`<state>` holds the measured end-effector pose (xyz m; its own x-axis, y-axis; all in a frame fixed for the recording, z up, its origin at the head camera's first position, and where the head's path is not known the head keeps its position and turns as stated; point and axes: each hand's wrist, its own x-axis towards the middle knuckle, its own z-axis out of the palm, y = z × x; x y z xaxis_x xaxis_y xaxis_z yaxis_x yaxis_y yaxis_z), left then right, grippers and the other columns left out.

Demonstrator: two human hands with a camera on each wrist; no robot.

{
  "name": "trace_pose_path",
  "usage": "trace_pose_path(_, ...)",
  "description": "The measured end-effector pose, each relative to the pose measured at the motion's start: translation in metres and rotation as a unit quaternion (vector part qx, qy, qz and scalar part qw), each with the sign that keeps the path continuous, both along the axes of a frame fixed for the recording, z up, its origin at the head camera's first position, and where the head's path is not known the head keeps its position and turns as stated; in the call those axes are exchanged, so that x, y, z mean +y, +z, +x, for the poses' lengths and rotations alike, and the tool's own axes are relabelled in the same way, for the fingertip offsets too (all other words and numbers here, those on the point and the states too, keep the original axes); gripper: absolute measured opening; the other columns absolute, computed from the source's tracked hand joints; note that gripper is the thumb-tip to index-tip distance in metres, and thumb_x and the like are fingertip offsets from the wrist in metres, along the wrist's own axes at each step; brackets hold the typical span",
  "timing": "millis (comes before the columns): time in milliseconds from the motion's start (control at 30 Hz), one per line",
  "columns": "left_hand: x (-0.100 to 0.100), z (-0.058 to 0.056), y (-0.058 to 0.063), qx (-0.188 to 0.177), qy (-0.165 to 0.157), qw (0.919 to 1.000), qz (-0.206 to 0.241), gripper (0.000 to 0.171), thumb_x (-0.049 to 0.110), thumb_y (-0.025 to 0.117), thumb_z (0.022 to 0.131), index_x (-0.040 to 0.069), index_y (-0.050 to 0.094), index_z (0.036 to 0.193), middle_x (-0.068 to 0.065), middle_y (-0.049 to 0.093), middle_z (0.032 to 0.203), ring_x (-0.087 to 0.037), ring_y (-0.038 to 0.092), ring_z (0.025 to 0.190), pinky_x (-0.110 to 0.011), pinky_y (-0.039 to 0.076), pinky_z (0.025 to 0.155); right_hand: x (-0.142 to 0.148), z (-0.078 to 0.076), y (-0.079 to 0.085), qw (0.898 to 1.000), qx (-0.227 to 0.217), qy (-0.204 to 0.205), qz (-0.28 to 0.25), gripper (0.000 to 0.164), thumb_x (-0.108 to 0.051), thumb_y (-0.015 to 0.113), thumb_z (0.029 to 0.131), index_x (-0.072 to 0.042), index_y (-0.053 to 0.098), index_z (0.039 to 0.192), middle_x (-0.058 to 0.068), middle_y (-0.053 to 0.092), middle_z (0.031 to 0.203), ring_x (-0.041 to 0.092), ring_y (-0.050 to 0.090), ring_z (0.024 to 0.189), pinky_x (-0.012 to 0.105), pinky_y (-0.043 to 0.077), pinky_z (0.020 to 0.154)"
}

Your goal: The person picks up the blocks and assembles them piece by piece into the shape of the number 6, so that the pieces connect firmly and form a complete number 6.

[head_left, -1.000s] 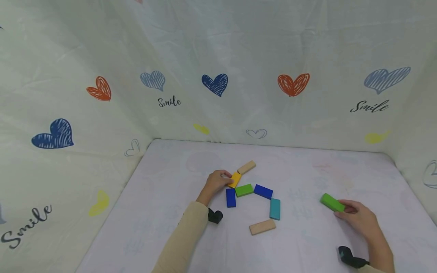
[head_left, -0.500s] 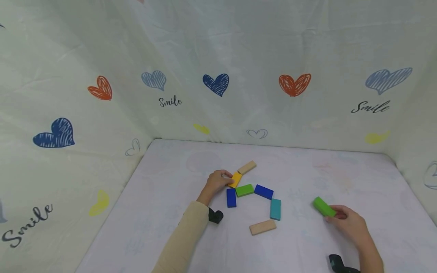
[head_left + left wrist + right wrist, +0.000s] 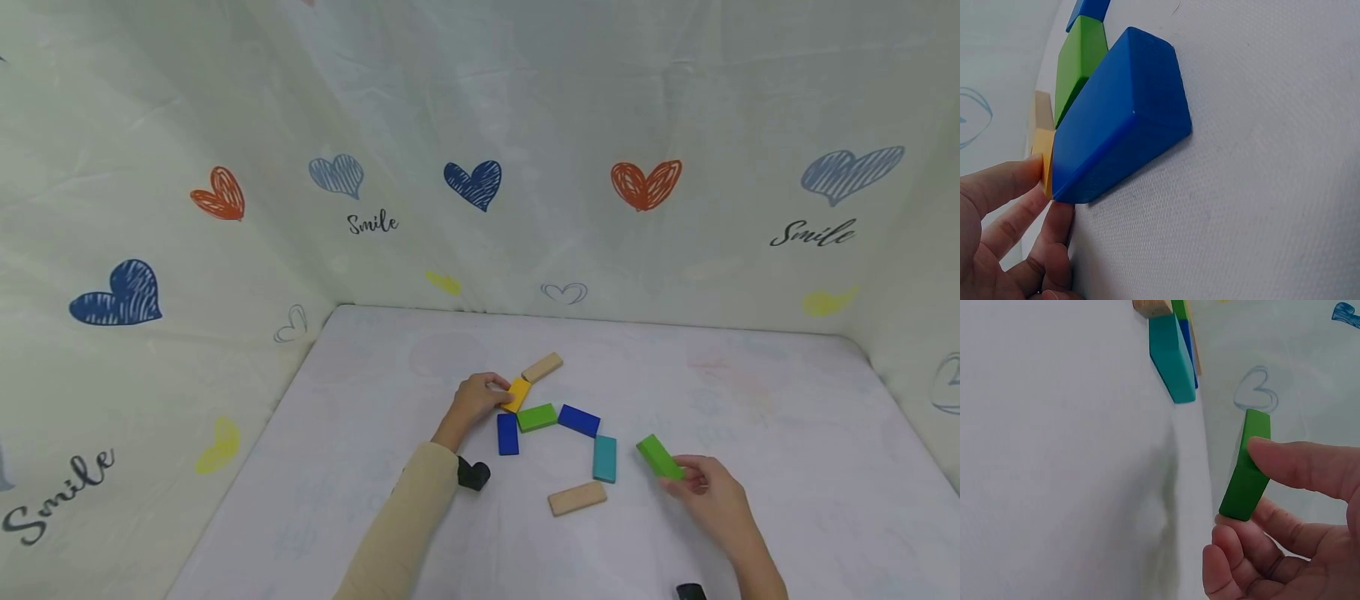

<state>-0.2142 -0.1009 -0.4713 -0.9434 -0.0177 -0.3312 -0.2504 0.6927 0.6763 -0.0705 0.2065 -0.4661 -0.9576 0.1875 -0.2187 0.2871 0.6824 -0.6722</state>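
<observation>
In the head view, my left hand [image 3: 476,399] is at the yellow block [image 3: 517,395], its thumb and fingers gripping it on the table. The yellow block lies between a plain wooden block [image 3: 542,367] and a blue block [image 3: 507,434]. A green block [image 3: 537,417], a second blue block [image 3: 579,420] and a teal block [image 3: 604,459] continue the curved row. My right hand [image 3: 708,500] pinches another green block [image 3: 660,457] by its near end, to the right of the teal one. The right wrist view shows this green block [image 3: 1247,469] held clear of the table, between thumb and fingers.
Another plain wooden block [image 3: 577,498] lies just below the teal block. The white tabletop [image 3: 360,517] meets a pale curtain [image 3: 555,125] with printed hearts behind and at the sides. A dark wrist device [image 3: 473,474] sits by the left sleeve.
My right hand has carried the green block leftward across the table, close to the teal block. My left hand and the blocks in the row have stayed in place.
</observation>
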Motion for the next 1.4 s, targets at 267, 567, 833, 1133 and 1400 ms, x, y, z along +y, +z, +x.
trace_pose_path(267, -0.001, -0.001, -0.002, 0.004, -0.005, 1.0000, 0.003, 0.022, 0.027, 0.071, 0.080, 0.014, 0.069, 0.098, -0.005, 0.062, 0.093, -0.019, 0.049, 0.080, -0.030, 0.036, 0.068, -0.026, 0.003, 0.004, 1.000, -0.005, 0.020, -0.019, 0.046, -0.019, 0.072, 0.078, 0.003, 0.055, 0.115, 0.012, 0.058, 0.094, 0.021, 0.053, 0.084, 0.026, 0.043, 0.067)
trace_pose_path(567, -0.001, 0.000, -0.001, 0.006, -0.005, 1.0000, -0.003, 0.023, 0.027, 0.070, 0.080, 0.014, 0.069, 0.099, -0.005, 0.062, 0.095, -0.019, 0.050, 0.081, -0.031, 0.038, 0.070, -0.052, 0.004, 0.008, 0.999, 0.005, 0.035, -0.036, 0.042, -0.017, 0.073, 0.075, 0.002, 0.058, 0.109, 0.008, 0.058, 0.088, 0.016, 0.051, 0.079, 0.023, 0.043, 0.063)
trace_pose_path(833, -0.001, 0.000, 0.000, 0.005, -0.008, 0.9999, -0.005, 0.023, 0.027, 0.070, 0.080, 0.014, 0.069, 0.099, -0.006, 0.062, 0.098, -0.019, 0.051, 0.083, -0.033, 0.040, 0.072, -0.074, 0.007, 0.006, 0.997, 0.029, 0.061, -0.043, 0.043, -0.026, 0.076, 0.075, 0.001, 0.060, 0.105, 0.004, 0.056, 0.084, 0.012, 0.050, 0.076, 0.021, 0.043, 0.064)
trace_pose_path(1133, -0.002, -0.003, -0.006, 0.001, -0.005, 1.0000, -0.006, 0.023, 0.028, 0.070, 0.080, 0.015, 0.070, 0.099, -0.006, 0.063, 0.098, -0.020, 0.051, 0.084, -0.034, 0.041, 0.075, -0.097, 0.006, 0.003, 0.996, 0.031, 0.068, -0.057, 0.034, -0.017, 0.077, 0.072, -0.001, 0.062, 0.098, 0.002, 0.054, 0.080, 0.011, 0.049, 0.074, 0.021, 0.042, 0.064)
trace_pose_path(1400, -0.002, -0.003, -0.004, 0.007, -0.012, 0.9999, -0.007, 0.024, 0.028, 0.071, 0.080, 0.014, 0.069, 0.099, -0.006, 0.063, 0.096, -0.020, 0.052, 0.083, -0.036, 0.042, 0.076, -0.118, 0.004, 0.002, 0.995, 0.015, 0.074, -0.064, 0.033, -0.022, 0.078, 0.069, -0.004, 0.061, 0.092, 0.002, 0.054, 0.079, 0.013, 0.048, 0.072, 0.025, 0.040, 0.060)
